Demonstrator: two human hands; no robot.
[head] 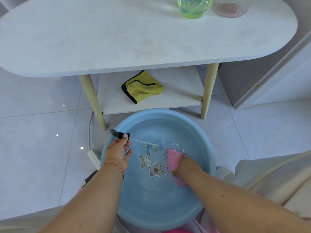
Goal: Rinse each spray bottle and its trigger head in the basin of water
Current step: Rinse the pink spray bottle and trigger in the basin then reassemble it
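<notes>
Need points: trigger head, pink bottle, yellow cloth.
trigger head (119,134), head view, on its black body above the left thumb.
pink bottle (173,159), head view, on its submerged side.
yellow cloth (143,89), head view, on its folded middle.

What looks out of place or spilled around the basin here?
Nothing spilled. One oddity: a white power strip lies on the floor tiles right beside the water-filled round blue plastic basin, close enough to catch splashes.
</notes>
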